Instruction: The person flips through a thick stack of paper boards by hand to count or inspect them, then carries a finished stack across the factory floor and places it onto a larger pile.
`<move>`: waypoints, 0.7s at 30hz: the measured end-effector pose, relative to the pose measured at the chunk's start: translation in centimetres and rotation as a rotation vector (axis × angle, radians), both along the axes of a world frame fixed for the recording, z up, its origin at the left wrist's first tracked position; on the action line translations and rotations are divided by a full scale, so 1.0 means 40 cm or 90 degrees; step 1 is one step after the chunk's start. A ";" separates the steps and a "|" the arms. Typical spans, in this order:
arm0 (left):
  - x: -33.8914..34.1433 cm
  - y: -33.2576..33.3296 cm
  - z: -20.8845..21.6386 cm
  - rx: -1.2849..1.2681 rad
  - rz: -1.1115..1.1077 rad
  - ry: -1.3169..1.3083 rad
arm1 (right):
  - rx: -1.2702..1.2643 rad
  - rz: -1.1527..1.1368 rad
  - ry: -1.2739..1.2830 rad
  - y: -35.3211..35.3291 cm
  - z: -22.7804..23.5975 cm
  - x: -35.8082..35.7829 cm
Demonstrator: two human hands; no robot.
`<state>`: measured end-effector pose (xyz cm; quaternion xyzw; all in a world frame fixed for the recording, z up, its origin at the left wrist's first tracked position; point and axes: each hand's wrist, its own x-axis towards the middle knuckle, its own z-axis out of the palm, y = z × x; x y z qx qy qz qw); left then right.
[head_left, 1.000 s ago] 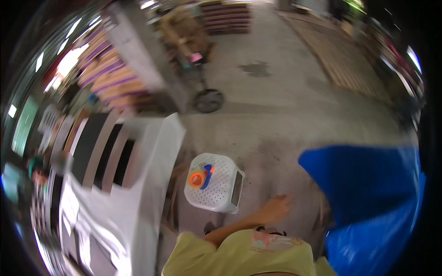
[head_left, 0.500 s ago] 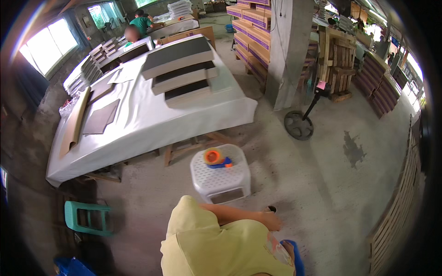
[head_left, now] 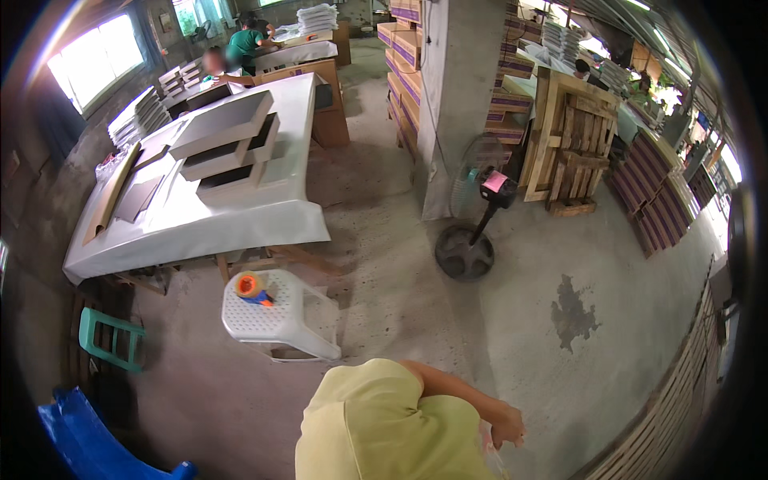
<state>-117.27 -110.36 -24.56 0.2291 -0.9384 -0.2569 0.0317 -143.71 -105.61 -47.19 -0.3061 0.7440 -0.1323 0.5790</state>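
My left arm, in a yellow sleeve (head_left: 360,400), reaches across my front toward the right. At its end, my left hand (head_left: 506,424) hangs over the floor with loosely bent fingers apart and nothing seen in them. My right hand is out of view. To the left of my arm stands a white plastic stool (head_left: 264,316) with a perforated seat. On it rests a blue and orange tape dispenser (head_left: 254,290) with a roll of tape. Neither hand touches the stool or the dispenser.
A white-covered table (head_left: 272,212) bears stacked flat boxes (head_left: 224,128). Ahead are a pillar (head_left: 460,88), cartons (head_left: 406,80) and a standing fan (head_left: 466,252). Wooden pallets (head_left: 580,152) stand farther right. A green stool (head_left: 112,340) and blue chair (head_left: 96,440) are left. Two people (head_left: 244,44) work beyond the table.
The view has swung to the right, so the table, stool and fan sit farther left. My left hand has shifted right and lower in the picture. More of the blue chair shows.
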 end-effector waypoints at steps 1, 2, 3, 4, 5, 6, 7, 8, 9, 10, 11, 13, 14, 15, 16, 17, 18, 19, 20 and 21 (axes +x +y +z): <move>-0.028 -0.076 -0.046 -0.018 0.021 -0.031 | 0.003 0.006 -0.001 -0.068 0.009 -0.030; -0.055 -0.149 -0.099 -0.031 0.047 -0.061 | 0.003 0.021 -0.001 -0.146 0.005 -0.060; -0.068 -0.233 -0.146 -0.007 0.077 -0.090 | -0.002 0.019 0.002 -0.217 0.003 -0.118; -0.076 -0.321 -0.170 0.013 0.093 -0.115 | -0.013 0.006 0.005 -0.288 0.003 -0.186; -0.072 -0.404 -0.144 0.127 0.148 -0.110 | -0.021 -0.024 0.019 -0.345 0.009 -0.269; -0.051 -0.440 -0.307 0.050 0.292 0.054 | -0.025 -0.007 0.020 -0.414 0.019 -0.309; -0.042 -0.502 -0.376 0.131 0.362 -0.025 | -0.034 -0.016 0.029 -0.471 0.020 -0.360; -0.027 -0.546 -0.450 0.187 0.380 -0.071 | -0.048 -0.013 0.048 -0.528 0.026 -0.419; 0.069 -0.513 -0.607 0.242 0.497 0.062 | -0.089 0.055 0.033 -0.625 0.037 -0.400; 0.102 -0.543 -0.640 0.248 0.475 0.026 | -0.154 0.077 0.075 -0.708 0.037 -0.448; 0.151 -0.559 -0.661 0.253 0.457 -0.014 | -0.238 0.102 0.096 -0.811 0.025 -0.465; 0.111 -0.611 -0.643 0.357 0.508 -0.212 | -0.379 0.039 -0.029 -1.018 0.136 -0.429; 0.140 -0.610 -0.667 0.504 0.521 -0.310 | -0.317 -0.035 -0.114 -1.153 0.215 -0.376; 0.093 -0.671 -0.625 0.565 0.462 -0.390 | -0.332 -0.018 -0.103 -1.258 0.240 -0.406; 0.081 -0.720 -0.621 0.600 0.489 -0.399 | -0.379 0.050 -0.092 -1.363 0.226 -0.439; 0.074 -0.776 -0.635 0.628 0.529 -0.399 | -0.406 0.098 -0.044 -1.455 0.207 -0.445; 0.069 -0.846 -0.645 0.656 0.576 -0.395 | -0.430 0.152 0.005 -1.555 0.193 -0.462; 0.066 -0.900 -0.646 0.689 0.614 -0.403 | -0.416 0.168 0.040 -1.607 0.169 -0.472; 0.054 -0.987 -0.661 0.705 0.648 -0.402 | -0.415 0.189 0.078 -1.674 0.145 -0.487; 0.040 -1.088 -0.679 0.710 0.667 -0.405 | -0.406 0.211 0.117 -1.728 0.104 -0.501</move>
